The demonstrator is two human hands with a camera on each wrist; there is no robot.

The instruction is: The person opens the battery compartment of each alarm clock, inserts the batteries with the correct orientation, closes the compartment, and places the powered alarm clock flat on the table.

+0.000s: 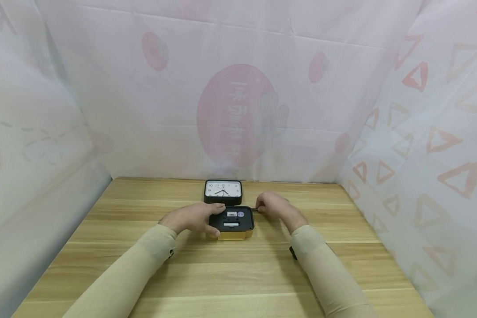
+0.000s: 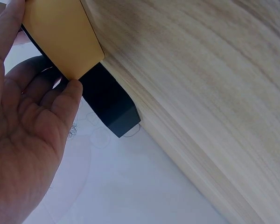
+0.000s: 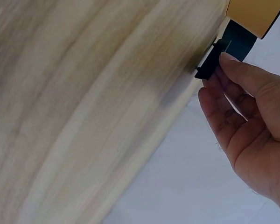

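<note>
A gold-sided clock (image 1: 231, 236) lies face down on the table, its black back upward. In its uncovered compartment sits one battery (image 1: 231, 224). My left hand (image 1: 196, 217) grips the clock's left side, with the thumb at the far edge of the back. A fingertip touches the gold side (image 2: 60, 37) in the left wrist view. Just off the clock's right edge, my right hand (image 1: 274, 206) pinches a small black battery cover (image 3: 210, 60) between thumb and fingers. Some of its fingers are hidden in the head view.
Directly behind stands a black-framed clock (image 1: 222, 189) with a white dial, tilted face up. The wooden table (image 1: 206, 282) ends at a printed cloth backdrop (image 1: 322, 132), which also hangs along both sides.
</note>
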